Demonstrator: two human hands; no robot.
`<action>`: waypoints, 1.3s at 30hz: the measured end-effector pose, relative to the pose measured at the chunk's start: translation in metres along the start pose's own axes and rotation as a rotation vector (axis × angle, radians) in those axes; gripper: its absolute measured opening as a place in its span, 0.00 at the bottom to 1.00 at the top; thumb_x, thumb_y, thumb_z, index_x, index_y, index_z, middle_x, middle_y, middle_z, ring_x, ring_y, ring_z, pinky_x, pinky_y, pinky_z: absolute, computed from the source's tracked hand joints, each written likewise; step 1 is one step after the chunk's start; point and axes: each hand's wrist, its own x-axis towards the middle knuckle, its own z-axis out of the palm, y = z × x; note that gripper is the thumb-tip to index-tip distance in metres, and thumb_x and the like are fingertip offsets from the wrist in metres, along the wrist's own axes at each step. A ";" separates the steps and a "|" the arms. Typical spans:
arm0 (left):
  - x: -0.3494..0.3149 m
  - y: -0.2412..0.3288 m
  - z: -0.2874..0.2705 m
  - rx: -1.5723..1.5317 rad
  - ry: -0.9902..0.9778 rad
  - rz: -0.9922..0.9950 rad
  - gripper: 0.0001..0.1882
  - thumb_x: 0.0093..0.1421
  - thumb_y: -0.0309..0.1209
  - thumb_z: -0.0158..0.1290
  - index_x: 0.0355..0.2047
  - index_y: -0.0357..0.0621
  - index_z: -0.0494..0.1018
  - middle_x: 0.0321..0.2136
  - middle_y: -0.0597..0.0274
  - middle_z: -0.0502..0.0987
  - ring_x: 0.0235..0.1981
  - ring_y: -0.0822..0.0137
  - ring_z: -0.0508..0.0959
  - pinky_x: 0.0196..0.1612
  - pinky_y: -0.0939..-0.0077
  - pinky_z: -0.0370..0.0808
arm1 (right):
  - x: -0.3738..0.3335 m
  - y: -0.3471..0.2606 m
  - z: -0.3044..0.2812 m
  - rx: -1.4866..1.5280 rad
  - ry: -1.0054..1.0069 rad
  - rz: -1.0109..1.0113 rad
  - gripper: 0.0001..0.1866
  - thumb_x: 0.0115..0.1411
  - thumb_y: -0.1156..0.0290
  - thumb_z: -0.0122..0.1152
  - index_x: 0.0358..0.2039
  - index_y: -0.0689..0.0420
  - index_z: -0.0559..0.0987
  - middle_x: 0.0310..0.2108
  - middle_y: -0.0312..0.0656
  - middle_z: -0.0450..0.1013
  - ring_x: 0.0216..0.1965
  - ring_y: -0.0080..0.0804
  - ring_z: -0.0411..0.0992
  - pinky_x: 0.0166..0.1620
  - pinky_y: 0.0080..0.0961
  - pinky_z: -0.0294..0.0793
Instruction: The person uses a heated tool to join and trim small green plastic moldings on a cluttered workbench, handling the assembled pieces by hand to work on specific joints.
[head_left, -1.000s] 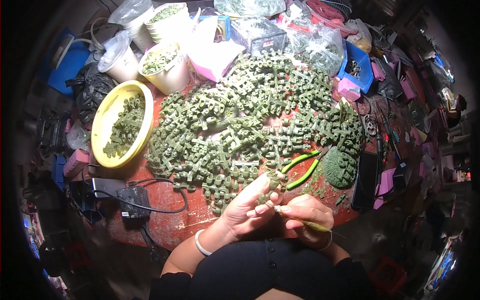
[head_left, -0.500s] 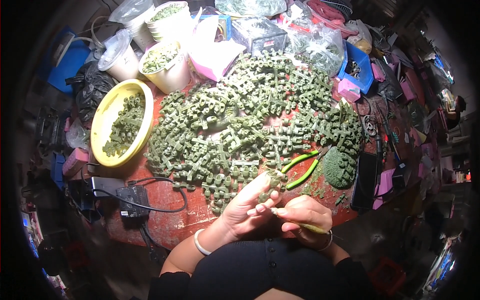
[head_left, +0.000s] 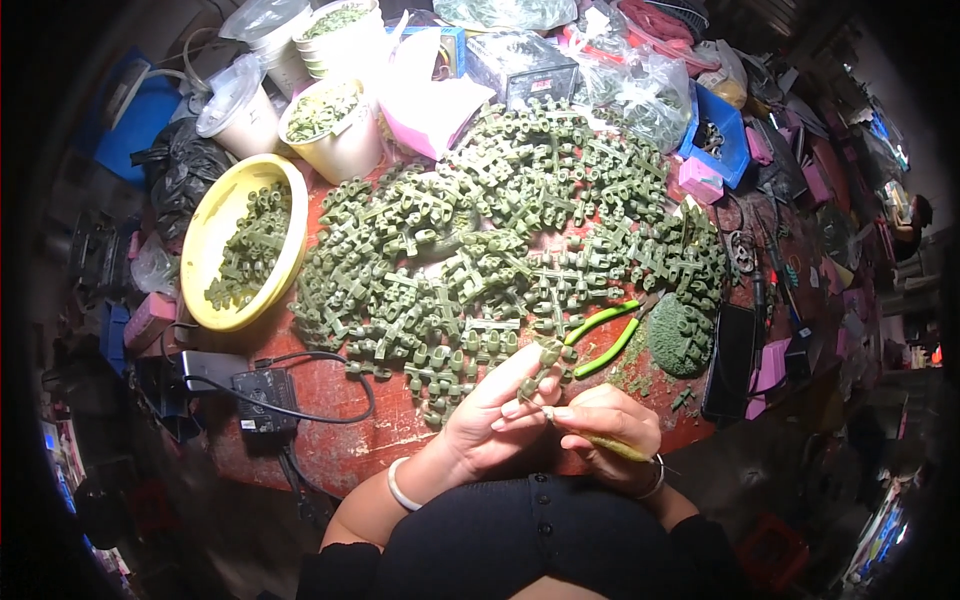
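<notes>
My left hand is closed, pinching a small green molded piece upright between its fingers. In my right hand is a slim pointed tool with a yellowish handle; its thin tip meets the piece close to my left fingertips. Just beyond my hands lies a pair of pliers with bright green handles. A large heap of similar green molded pieces, many joined in rows, covers the middle of the red table. To the right of the pliers rests a round green textured pad with several small pieces on it.
A yellow basin with green pieces stands at left, white buckets behind it. A black power adapter with a cable sits front left. At right are a dark phone-like slab, a blue bin and pink blocks.
My right hand and the tool have shifted slightly up and left, toward my left fingers. The green piece has turned a little in my left hand's grip.
</notes>
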 end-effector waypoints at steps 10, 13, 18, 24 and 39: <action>0.000 0.001 -0.007 -0.096 -0.102 -0.062 0.16 0.74 0.36 0.39 0.48 0.34 0.68 0.28 0.63 0.71 0.11 0.84 0.59 0.15 0.94 0.60 | -0.004 0.003 0.003 0.089 0.014 0.029 0.15 0.61 0.66 0.66 0.42 0.64 0.81 0.32 0.46 0.79 0.32 0.34 0.76 0.37 0.28 0.76; 0.002 -0.004 -0.013 -0.068 -0.058 -0.019 0.15 0.74 0.35 0.40 0.51 0.35 0.67 0.29 0.61 0.71 0.12 0.84 0.60 0.13 0.95 0.57 | -0.005 0.003 0.004 0.074 0.012 0.026 0.15 0.61 0.66 0.67 0.42 0.64 0.81 0.32 0.46 0.79 0.32 0.34 0.77 0.36 0.28 0.76; 0.001 0.003 -0.007 -0.139 -0.125 -0.136 0.13 0.73 0.34 0.41 0.50 0.37 0.67 0.29 0.61 0.70 0.13 0.83 0.61 0.12 0.95 0.59 | -0.007 -0.003 -0.003 0.137 0.147 0.061 0.13 0.59 0.77 0.65 0.46 0.62 0.80 0.32 0.45 0.78 0.30 0.32 0.76 0.34 0.25 0.76; -0.001 0.007 -0.016 -0.062 -0.097 -0.359 0.11 0.71 0.36 0.46 0.47 0.42 0.69 0.30 0.57 0.76 0.13 0.84 0.64 0.10 0.96 0.59 | 0.025 -0.007 -0.014 -0.263 0.051 0.058 0.18 0.54 0.85 0.65 0.46 0.59 0.80 0.38 0.45 0.75 0.34 0.36 0.74 0.39 0.26 0.74; 0.000 -0.004 0.002 0.626 -0.179 0.362 0.12 0.64 0.21 0.53 0.49 0.40 0.72 0.45 0.60 0.76 0.48 0.69 0.76 0.53 0.74 0.73 | 0.015 -0.020 -0.008 -0.255 0.179 0.035 0.14 0.55 0.82 0.68 0.43 0.60 0.79 0.35 0.45 0.75 0.32 0.30 0.73 0.36 0.22 0.73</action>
